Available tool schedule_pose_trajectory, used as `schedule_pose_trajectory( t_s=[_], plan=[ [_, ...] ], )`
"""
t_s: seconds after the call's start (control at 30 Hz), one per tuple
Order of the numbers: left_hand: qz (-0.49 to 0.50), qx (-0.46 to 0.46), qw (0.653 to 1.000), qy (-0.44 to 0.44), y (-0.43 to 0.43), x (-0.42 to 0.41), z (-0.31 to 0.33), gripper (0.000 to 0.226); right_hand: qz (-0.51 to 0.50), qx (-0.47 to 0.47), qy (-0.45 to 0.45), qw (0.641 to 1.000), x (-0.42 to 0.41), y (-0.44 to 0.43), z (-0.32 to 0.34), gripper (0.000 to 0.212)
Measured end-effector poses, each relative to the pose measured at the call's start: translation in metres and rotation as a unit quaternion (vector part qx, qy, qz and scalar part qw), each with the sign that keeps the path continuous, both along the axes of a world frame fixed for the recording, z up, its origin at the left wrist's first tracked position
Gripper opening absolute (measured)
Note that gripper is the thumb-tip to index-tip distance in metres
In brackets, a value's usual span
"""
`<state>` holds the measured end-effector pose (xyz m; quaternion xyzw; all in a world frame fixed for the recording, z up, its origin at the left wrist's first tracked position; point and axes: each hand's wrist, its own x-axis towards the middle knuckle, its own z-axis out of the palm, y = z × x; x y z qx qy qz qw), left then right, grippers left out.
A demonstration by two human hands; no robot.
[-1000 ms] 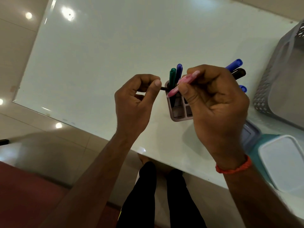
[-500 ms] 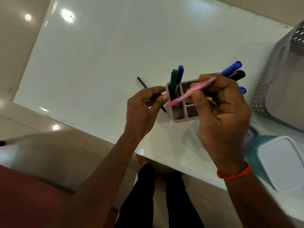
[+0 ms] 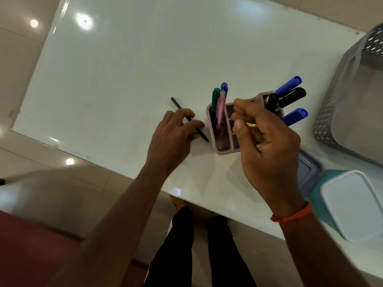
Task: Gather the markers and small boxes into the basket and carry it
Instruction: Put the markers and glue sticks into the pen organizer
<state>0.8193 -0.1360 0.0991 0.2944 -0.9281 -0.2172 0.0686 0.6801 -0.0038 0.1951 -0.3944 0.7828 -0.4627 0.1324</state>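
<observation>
My left hand [image 3: 174, 133] rests on the white bench [image 3: 128, 65] just left of the pink pen holder [image 3: 222, 149], fingers loosely spread. A thin black pen [image 3: 178, 106] lies on the bench under those fingers, running diagonally from upper left to lower right with its tip close to the holder's left wall; the fingers lie over its middle, but I cannot tell whether they actually pinch it.

My right hand [image 3: 267, 146] hovers over the holder's right side, fingers curled together. A small yellow piece [image 3: 251, 124] shows between thumb and fingers; what it belongs to I cannot make out.

In the holder's left compartment stand a green marker [image 3: 215, 98], a blue marker [image 3: 224, 87] and a pink pen [image 3: 220, 110], the pink one blurred. Behind my right hand, at the holder's far right, a blue-capped marker [image 3: 289, 84], a black marker [image 3: 292, 97] and another black cap [image 3: 272, 101] lean out to the right, and a second blue cap [image 3: 295, 116] pokes out lower down.

The grey perforated basket [image 3: 327, 112] sits at the right edge of the bench, apart from the holder. Near my right wrist lie two small boxes: a greyish-blue lidded one [image 3: 309, 168], partly hidden by my hand, and a teal box with a white lid [image 3: 352, 204] just beside it, both outside the basket. An orange band [image 3: 292, 214] circles my right wrist.
</observation>
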Motion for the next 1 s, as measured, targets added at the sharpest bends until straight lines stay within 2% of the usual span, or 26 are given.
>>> schedule_pose_trajectory(
  t_s=[0.13,0.2,0.23,0.3,0.37,0.4,0.47,0.6,0.7,0.77,0.83,0.9,1.0],
  plan=[
    [-0.008,-0.044,0.999,-0.009,-0.004,0.004,0.000,0.016,-0.011,-0.009,-0.023,1.000,-0.006,-0.002,0.000,0.025],
    [0.040,-0.042,0.998,0.023,-0.001,0.008,0.005,0.019,-0.023,-0.020,-0.044,0.999,-0.008,-0.001,0.001,0.023],
    [0.087,-0.025,0.994,0.067,0.000,0.010,0.013,0.017,-0.028,-0.028,-0.057,0.998,-0.007,-0.001,0.003,0.022],
    [0.196,0.065,0.955,0.213,0.003,0.006,0.035,0.007,-0.039,-0.047,-0.080,0.995,-0.009,0.003,0.007,0.021],
    [0.265,0.148,0.882,0.360,0.006,-0.002,0.068,0.008,-0.054,-0.065,-0.109,0.990,-0.009,0.009,0.010,0.019],
    [0.268,0.171,0.853,0.413,0.009,-0.007,0.084,0.006,-0.064,-0.070,-0.119,0.988,-0.010,0.012,0.010,0.018],
    [0.246,0.200,0.822,0.473,0.016,-0.015,0.110,0.006,-0.080,-0.070,-0.134,0.985,-0.013,0.017,0.011,0.015],
    [0.221,0.251,0.801,0.496,0.032,-0.027,0.121,0.005,-0.109,-0.075,-0.175,0.976,-0.015,0.019,0.015,0.015],
    [0.210,0.282,0.809,0.471,0.042,-0.032,0.107,0.005,-0.112,-0.090,-0.186,0.972,-0.019,0.017,0.020,0.017],
    [0.192,0.282,0.848,0.406,0.045,-0.033,0.093,0.007,-0.110,-0.095,-0.185,0.972,-0.023,0.018,0.022,0.018],
    [0.170,0.240,0.903,0.312,0.046,-0.032,0.081,0.009,-0.114,-0.093,-0.180,0.973,-0.027,0.021,0.023,0.018],
    [0.163,0.197,0.935,0.246,0.045,-0.030,0.075,0.011,-0.119,-0.090,-0.181,0.972,-0.031,0.026,0.023,0.018],
    [0.214,0.188,0.934,0.218,0.042,-0.026,0.075,0.024,-0.131,-0.085,-0.169,0.973,-0.035,0.036,0.025,0.017]
  ],
)
